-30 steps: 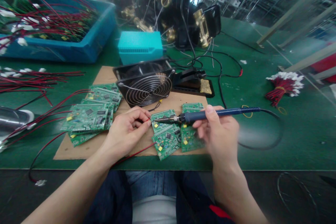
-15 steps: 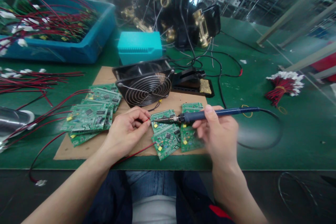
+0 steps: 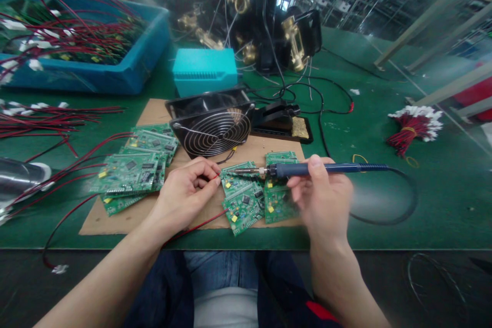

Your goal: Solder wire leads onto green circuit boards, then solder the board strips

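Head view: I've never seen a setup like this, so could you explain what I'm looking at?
There is no robot here. The camera is worn on the person's head, looking forward and down at two bare hands. The right hand holds a blue soldering iron. The left hand pinches a thin red wire near the iron's tip; whether they touch is too small to tell. Below are green circuit boards on cardboard, with a black fan behind. The green table also carries a turquoise box, a blue bin and a wire bundle.
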Demonstrator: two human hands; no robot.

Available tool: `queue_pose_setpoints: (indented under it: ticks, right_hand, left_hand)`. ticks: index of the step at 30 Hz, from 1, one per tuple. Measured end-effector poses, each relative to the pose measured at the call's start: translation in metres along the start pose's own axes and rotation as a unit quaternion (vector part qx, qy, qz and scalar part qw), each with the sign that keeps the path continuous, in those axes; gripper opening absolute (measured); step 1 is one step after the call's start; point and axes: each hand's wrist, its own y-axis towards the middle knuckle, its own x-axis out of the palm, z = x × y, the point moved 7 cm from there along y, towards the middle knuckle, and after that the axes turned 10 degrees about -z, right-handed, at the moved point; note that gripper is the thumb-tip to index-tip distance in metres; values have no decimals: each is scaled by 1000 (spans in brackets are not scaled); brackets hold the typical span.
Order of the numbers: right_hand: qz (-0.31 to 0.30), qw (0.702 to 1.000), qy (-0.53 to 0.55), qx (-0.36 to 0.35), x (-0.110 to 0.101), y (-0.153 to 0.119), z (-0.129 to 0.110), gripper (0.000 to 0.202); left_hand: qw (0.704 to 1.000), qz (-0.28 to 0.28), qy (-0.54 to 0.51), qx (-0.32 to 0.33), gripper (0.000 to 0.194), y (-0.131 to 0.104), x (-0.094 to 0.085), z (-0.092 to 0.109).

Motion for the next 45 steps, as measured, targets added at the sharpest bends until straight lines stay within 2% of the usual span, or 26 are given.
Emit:
queue_pose_setpoints:
  ticks: [4, 7, 12, 16, 21, 25, 34, 37, 42, 45]
  right_hand:
    - [14, 1000, -3, -4, -2, -1, -2, 38]
    - [19, 1000, -11, -10, -4, -1, -2, 39]
    - [19, 1000, -9, -8, -4, -1, -1, 39]
    - [19, 1000, -12, -7, -4, -1, -1, 39]
    - [17, 1000, -13, -6, -4, -1, -1, 39]
    - [13, 1000, -4, -7, -4, 0, 0, 38]
    - [3, 1000, -15, -17, -3, -1, -1, 38]
    - [-3, 1000, -15, -20, -2, -1, 0, 38]
    - [-14, 1000, -15, -19, -1, -1, 1, 38]
    - [-22, 999, -11, -21, -1, -1, 2, 37]
  left_hand:
    - [999, 2, 35, 8, 23, -5, -2, 1]
    - [993, 16, 110, 32, 23, -13, -4, 7]
    - [961, 53, 253, 102, 34, -27, -4, 23]
    - [940, 63, 313, 121, 38, -28, 0, 25]
    - [950, 76, 278, 120, 28, -26, -1, 25]
    - [972, 96, 211, 43, 22, -23, -7, 17]
    - [980, 44, 191, -24, 24, -13, -1, 3]
    - [980, 36, 197, -16, 23, -11, 0, 3]
    - [984, 26, 171, 42, 17, -8, 2, 9]
    - [989, 13, 139, 36, 18, -5, 2, 7]
